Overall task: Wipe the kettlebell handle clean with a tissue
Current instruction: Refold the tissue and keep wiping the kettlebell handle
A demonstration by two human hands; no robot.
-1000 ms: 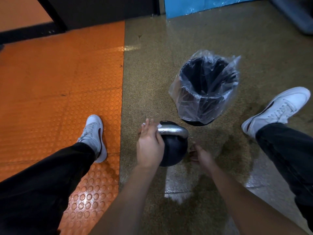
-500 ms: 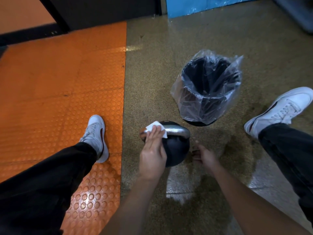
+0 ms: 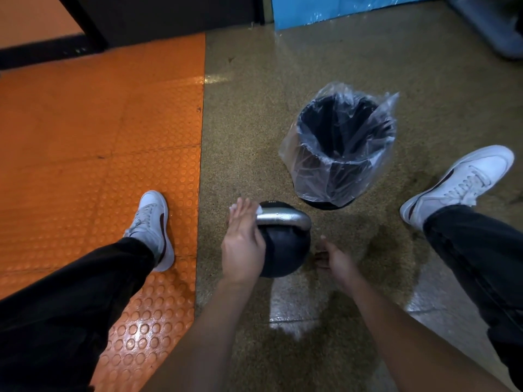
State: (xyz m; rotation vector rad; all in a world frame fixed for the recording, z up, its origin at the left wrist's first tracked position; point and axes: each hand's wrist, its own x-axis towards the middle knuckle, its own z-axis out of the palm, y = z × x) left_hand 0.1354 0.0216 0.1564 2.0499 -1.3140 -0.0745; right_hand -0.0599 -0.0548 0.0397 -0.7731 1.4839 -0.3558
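Black kettlebell (image 3: 284,250) on the speckled floor (image 3: 254,123), just before a plastic-lined bin (image 3: 339,154). The left hand (image 3: 242,244), fingers straight and together, presses a white tissue (image 3: 259,209) onto the left end of the silver handle (image 3: 283,217). The right hand (image 3: 335,260) rests beside the ball, fingers relaxed. Small writing atop the ball is illegible.

Speckled tan floor (image 3: 283,80), glossy; studded orange mat (image 3: 99,137) left of it; black wall (image 3: 169,12), blue panel (image 3: 325,7) beyond.
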